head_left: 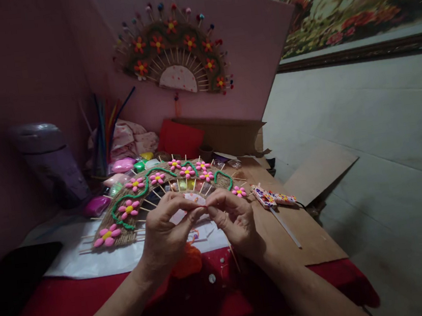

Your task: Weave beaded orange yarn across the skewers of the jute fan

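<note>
My left hand and my right hand meet over the table, fingertips pinched together on a thin red thread. Just behind them lies a fan-shaped craft of jute and wooden sticks, with pink flowers and a green cord along it. An orange lump sits below my left wrist. What else the fingers hold is too small to make out.
A finished fan hangs on the pink board. A purple jar, coloured pipe cleaners, clay pieces and a cardboard box stand behind. A decorated stick lies on brown cardboard at right.
</note>
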